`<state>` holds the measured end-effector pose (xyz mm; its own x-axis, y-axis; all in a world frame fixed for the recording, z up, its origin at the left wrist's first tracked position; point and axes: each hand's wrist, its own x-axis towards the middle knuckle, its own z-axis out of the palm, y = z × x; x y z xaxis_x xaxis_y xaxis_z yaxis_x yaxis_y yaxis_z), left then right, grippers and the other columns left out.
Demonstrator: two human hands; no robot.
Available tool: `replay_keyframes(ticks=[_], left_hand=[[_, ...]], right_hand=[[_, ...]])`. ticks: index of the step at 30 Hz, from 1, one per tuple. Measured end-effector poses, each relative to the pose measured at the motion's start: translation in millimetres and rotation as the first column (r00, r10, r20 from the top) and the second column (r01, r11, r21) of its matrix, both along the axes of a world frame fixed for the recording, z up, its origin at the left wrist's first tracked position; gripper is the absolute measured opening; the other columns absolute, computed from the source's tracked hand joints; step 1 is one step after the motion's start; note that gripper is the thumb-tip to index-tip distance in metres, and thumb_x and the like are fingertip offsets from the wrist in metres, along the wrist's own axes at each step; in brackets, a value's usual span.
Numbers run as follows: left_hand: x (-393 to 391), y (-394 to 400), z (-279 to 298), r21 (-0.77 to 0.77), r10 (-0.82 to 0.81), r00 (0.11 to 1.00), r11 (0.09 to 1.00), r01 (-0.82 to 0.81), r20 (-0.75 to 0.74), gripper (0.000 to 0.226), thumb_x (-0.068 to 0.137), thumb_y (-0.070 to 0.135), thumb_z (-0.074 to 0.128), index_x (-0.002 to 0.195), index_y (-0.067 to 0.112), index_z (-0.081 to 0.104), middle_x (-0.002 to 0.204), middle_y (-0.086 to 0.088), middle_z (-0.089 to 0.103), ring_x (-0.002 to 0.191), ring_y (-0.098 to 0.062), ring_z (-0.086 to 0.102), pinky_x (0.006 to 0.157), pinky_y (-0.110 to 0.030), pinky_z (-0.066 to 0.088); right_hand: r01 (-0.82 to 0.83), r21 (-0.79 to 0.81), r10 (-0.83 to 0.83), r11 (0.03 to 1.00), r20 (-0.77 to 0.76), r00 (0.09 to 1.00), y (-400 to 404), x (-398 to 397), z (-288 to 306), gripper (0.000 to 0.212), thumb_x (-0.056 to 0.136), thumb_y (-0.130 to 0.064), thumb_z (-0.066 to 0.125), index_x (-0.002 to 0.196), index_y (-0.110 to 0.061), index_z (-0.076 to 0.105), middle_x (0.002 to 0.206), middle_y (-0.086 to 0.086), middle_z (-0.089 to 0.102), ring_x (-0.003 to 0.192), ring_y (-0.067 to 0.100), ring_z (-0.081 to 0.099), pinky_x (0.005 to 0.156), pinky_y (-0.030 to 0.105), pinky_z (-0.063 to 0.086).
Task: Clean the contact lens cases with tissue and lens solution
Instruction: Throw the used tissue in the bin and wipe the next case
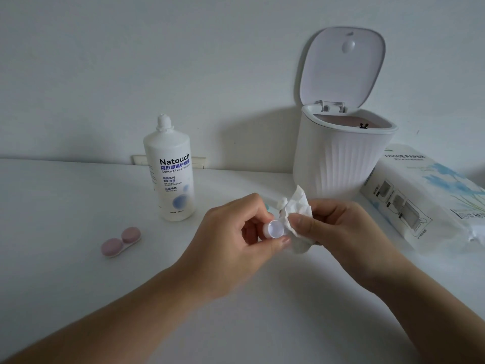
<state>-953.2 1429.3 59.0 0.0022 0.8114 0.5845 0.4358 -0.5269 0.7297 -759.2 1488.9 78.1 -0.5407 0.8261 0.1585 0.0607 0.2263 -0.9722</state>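
Hands (233, 240) (338, 227) mid-table — left pinching cap (274, 229), right gripping tissue (296, 214)

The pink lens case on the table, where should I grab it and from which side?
Take the pink lens case from above, pinching across the narrow waist between its two round caps. It lies flat with both caps on, slanting away to the right, with bare table all around, and the left hand is nearest.

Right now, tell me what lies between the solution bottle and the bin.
In the head view, only bare white table lies between the solution bottle and the bin.
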Motion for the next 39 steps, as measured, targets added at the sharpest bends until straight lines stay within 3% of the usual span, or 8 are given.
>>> replay_keyframes(ticks=[8,13,18,20,26,32,36,39], left_hand=[[-10.7,1.0,5.2,-0.096,-0.049,0.99,0.993,0.062,0.131,0.025,0.076,0.033,0.079,0.081,0.023,0.056,0.068,0.02,0.068,0.059,0.0,0.053,0.055,-0.017,0.043],[-7.6,1.4,0.5,-0.141,-0.099,0.98,0.982,0.124,0.174,0.028,0.071,0.039,0.081,0.079,0.023,0.06,0.069,-0.002,0.062,0.063,-0.029,0.052,0.057,-0.041,0.044],[-10.0,2.9,-1.6,-0.117,-0.086,0.993,0.989,0.096,0.086,0.024,0.074,0.038,0.079,0.079,0.025,0.059,0.066,0.009,0.06,0.061,-0.013,0.052,0.057,-0.028,0.045],[-11.2,3.2,-1.2,-0.088,-0.079,0.996,0.993,0.082,0.033,0.022,0.076,0.037,0.077,0.081,0.026,0.058,0.07,0.009,0.062,0.063,-0.01,0.054,0.061,-0.023,0.046],[-12.1,3.3,0.7,-0.051,-0.107,0.994,0.993,0.105,-0.024,0.021,0.082,0.035,0.075,0.086,0.021,0.059,0.082,0.003,0.065,0.072,-0.021,0.057,0.071,-0.04,0.054],[-10.9,3.7,-2.3,-0.185,-0.136,0.991,0.974,0.13,-0.017,0.028,0.078,0.035,0.079,0.082,0.024,0.054,0.079,-0.008,0.066,0.072,-0.033,0.057,0.071,-0.052,0.05],[-5.2,2.2,-6.8,-0.15,-0.102,0.993,0.984,0.092,-0.06,0.03,0.08,0.03,0.079,0.08,0.021,0.05,0.071,-0.003,0.061,0.063,-0.024,0.048,0.06,-0.032,0.044],[-6.2,2.3,-4.7,-0.151,-0.102,0.992,0.985,0.089,-0.077,0.029,0.081,0.027,0.079,0.08,0.022,0.05,0.071,-0.003,0.06,0.062,-0.022,0.048,0.06,-0.032,0.043]], right_hand=[[0.122,0.031,-0.116,0.992,-0.154,0.981,4.7,1.1,-0.5,0.032,0.086,-0.043,0.066,0.097,-0.017,0.08,0.091,0.007,0.078,0.084,0.012,0.071,0.083,0.024,0.055],[0.023,-0.061,-0.03,0.998,-0.122,0.992,4.0,0.2,-1.1,0.04,0.084,-0.05,0.066,0.109,-0.021,0.078,0.103,0.009,0.077,0.089,0.019,0.072,0.082,0.029,0.058],[-0.039,-0.052,0.036,0.998,-0.056,0.998,0.6,-1.7,0.0,0.022,0.087,-0.029,0.071,0.104,-0.018,0.079,0.098,0.006,0.078,0.083,0.015,0.071,0.074,0.023,0.056],[-0.077,-0.093,0.073,0.993,-0.044,0.996,-1.0,-2.0,1.4,0.022,0.087,-0.026,0.073,0.108,-0.023,0.077,0.1,0.009,0.078,0.084,0.022,0.074,0.073,0.025,0.057],[-0.154,-0.192,0.181,0.969,0.137,0.974,-1.7,-0.4,5.6,0.029,0.092,-0.04,0.064,0.091,-0.014,0.078,0.085,0.016,0.076,0.073,0.026,0.073,0.059,0.027,0.053],[-0.156,-0.136,0.179,0.978,0.183,0.967,0.2,1.4,4.6,0.027,0.095,-0.034,0.063,0.088,-0.011,0.076,0.08,0.015,0.075,0.069,0.023,0.071,0.058,0.027,0.051],[-0.094,-0.053,0.101,0.994,0.157,0.983,0.7,-0.3,0.2,0.024,0.1,-0.026,0.06,0.086,-0.013,0.075,0.078,0.009,0.075,0.067,0.02,0.069,0.06,0.026,0.051],[-0.096,-0.053,0.103,0.994,0.136,0.985,0.9,0.3,0.6,0.024,0.098,-0.03,0.061,0.084,-0.014,0.074,0.076,0.01,0.073,0.065,0.022,0.067,0.06,0.028,0.051]])
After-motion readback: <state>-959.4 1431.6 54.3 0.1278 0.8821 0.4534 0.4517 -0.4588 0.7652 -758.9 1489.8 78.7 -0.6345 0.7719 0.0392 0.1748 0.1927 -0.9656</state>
